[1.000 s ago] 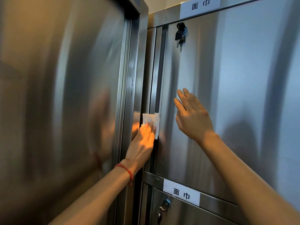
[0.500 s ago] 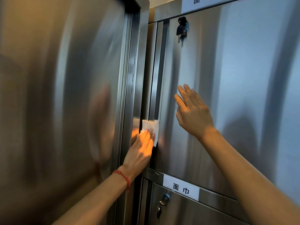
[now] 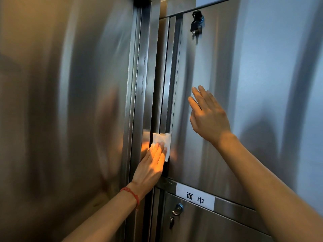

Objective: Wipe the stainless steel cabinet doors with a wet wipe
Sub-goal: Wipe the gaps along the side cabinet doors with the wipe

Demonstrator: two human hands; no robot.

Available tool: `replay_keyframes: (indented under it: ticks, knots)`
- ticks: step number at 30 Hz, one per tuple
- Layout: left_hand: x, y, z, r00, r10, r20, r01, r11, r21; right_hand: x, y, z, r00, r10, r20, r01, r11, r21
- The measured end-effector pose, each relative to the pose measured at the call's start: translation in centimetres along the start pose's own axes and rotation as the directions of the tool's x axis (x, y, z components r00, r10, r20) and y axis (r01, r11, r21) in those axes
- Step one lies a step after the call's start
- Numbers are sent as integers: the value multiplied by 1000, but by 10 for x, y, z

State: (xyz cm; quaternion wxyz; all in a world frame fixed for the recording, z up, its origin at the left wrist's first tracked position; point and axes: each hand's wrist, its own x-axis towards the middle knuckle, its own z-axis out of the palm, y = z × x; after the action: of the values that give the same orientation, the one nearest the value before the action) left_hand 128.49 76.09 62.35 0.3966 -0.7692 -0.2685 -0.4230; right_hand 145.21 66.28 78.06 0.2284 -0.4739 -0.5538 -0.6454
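Observation:
A tall stainless steel cabinet door (image 3: pixel 244 102) fills the right half of the head view. Its left edge has a vertical recessed handle strip (image 3: pixel 167 75). My left hand (image 3: pixel 152 166), with a red bracelet at the wrist, presses a white wet wipe (image 3: pixel 163 141) flat against the lower part of that strip with straight fingers. My right hand (image 3: pixel 208 116) lies flat on the door face to the right, fingers straight and pointing up-left.
A key bunch (image 3: pixel 196 23) hangs in the lock at the door's top. Below, a white label (image 3: pixel 194 198) marks a lower door with its own lock and key (image 3: pixel 176 209). A large steel door (image 3: pixel 66 110) stands on the left.
My left hand has slid the wipe down the handle strip. My right hand stays flat on the door. The view has tilted slightly downward.

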Motion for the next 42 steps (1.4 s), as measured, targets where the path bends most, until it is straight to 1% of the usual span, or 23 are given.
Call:
replay_keyframes:
  ticks: [3, 12, 17, 23, 28, 33, 42]
  knots:
    - [12, -2, -1, 999, -4, -36, 3, 1000, -24, 0, 0, 0, 1000, 1, -9, -1, 1000, 1]
    - [-1, 3, 0, 1000, 10, -5, -10, 1000, -22, 0, 0, -1, 1000, -4, -23, 4, 1000, 3]
    - [10, -3, -3, 1000, -11, -4, 11, 999, -30, 0, 0, 0, 1000, 2, -20, -2, 1000, -9]
    - [14, -1, 0, 998, -9, -58, 7, 999, -35, 0, -1, 1, 1000, 3, -12, -3, 1000, -27]
    - [13, 0, -4, 999, 2, -37, -4, 999, -33, 0, -1, 0, 1000, 9, -8, -9, 1000, -20]
    - [5, 1, 0, 999, -1, -45, -1, 999, -33, 0, -1, 1, 1000, 5, -4, -5, 1000, -30]
    - [-22, 12, 3, 1000, -3, 11, 4, 998, -61, 1, 0, 0, 1000, 4, -6, -5, 1000, -29]
